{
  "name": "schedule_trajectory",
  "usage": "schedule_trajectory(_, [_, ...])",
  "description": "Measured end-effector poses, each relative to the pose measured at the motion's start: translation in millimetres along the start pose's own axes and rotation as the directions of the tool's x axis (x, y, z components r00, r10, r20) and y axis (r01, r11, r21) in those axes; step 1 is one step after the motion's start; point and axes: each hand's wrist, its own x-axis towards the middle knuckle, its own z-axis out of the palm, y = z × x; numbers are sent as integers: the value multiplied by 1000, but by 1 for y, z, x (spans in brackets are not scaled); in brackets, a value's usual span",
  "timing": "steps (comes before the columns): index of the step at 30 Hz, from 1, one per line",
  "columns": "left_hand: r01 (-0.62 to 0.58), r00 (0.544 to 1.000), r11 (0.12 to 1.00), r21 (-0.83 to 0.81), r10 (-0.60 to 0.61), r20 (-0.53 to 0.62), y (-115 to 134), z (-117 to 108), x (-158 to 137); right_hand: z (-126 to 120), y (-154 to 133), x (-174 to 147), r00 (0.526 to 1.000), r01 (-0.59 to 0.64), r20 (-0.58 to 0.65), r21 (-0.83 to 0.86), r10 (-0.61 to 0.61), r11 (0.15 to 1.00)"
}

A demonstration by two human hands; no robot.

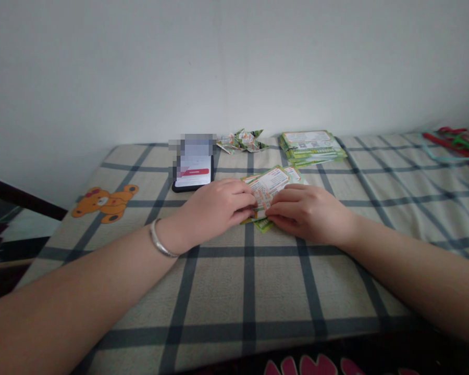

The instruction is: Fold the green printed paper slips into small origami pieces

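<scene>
A pale wall [234,67] fills the upper part of the frame, and below it a checked cloth [214,297] with dark bands spreads across the middle, wrinkled toward the right. Dark fabric [375,359] with pink shapes crosses the bottom edge. At the far right, a clear tray [440,156] bears a tangle of red and green items (partly cut off by the frame). Right of centre, near the wall, sits a neat stack of printed cards [310,146]. A phone [193,174] lies left of centre, screen lit and partly pixelated, just beyond the left hand [222,203]. An orange bear picture [107,203] shows at middle left, and a folded, pointed paper piece [242,140] lies between phone and stack.

The forearms enter from the lower left and lower right and converge at the centre. Both hands are palm down and narrow, fingers together and curled inward over the loose cards [272,182], which lie overlapping at the frame's centre. The left hand covers their left side, the right hand [305,211] their lower right; whether either pinches a card cannot be told, as the thumbs are hidden. A silvery bangle [158,240] rings the left wrist.
</scene>
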Motion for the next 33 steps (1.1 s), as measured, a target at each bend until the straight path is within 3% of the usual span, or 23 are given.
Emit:
schedule_trajectory(6, [-13,1000,1000,-25,13,2,-1,-2,-1,2,-2,0,1000,-20,-19,58,22,998])
schedule_trajectory(13, [-22,997,999,44,19,75,4,-9,-2,-1,-2,1,990,-140,54,184,132,973])
schedule_trajectory(24, [-10,992,998,54,3,127,6,-12,-1,-2,3,2,981,-192,87,305,173,933])
schedule_trajectory(33, [-28,996,997,74,22,81,7,-12,-2,-2,3,1,988,-154,65,212,143,965])
